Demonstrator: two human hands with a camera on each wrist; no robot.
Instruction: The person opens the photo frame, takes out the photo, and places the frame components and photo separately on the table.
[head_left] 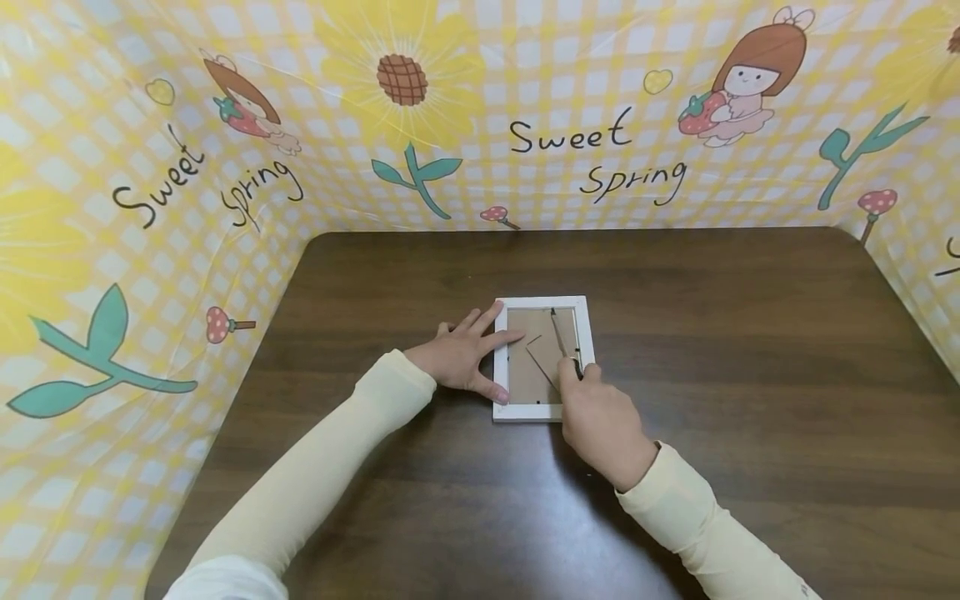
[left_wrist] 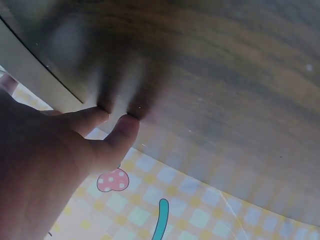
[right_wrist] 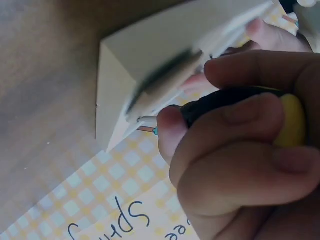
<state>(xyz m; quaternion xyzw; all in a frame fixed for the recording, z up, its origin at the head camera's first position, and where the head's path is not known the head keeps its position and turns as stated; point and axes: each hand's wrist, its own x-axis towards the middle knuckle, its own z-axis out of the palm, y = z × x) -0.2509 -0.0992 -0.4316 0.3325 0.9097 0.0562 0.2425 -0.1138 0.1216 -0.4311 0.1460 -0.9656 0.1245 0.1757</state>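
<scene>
A white picture frame [head_left: 544,302] lies face down on the table, showing its brown backing board [head_left: 527,379] with small dark tabs along the edges. My left hand [head_left: 463,354] is spread over the frame's left side, thumb near the lower corner and a finger reaching onto the board. In my right hand [head_left: 606,423] I grip a screwdriver [right_wrist: 295,120] by its black and yellow handle. Its thin metal shaft points away from me, and the tip is at the dark tab on the board's far edge. The right wrist view shows the frame's edge [right_wrist: 112,95] close up.
The dark wooden table [head_left: 750,333] extends around the frame on all sides. A yellow checked cloth [head_left: 480,183] with printed flowers and lettering hangs along the table's back, left and right edges.
</scene>
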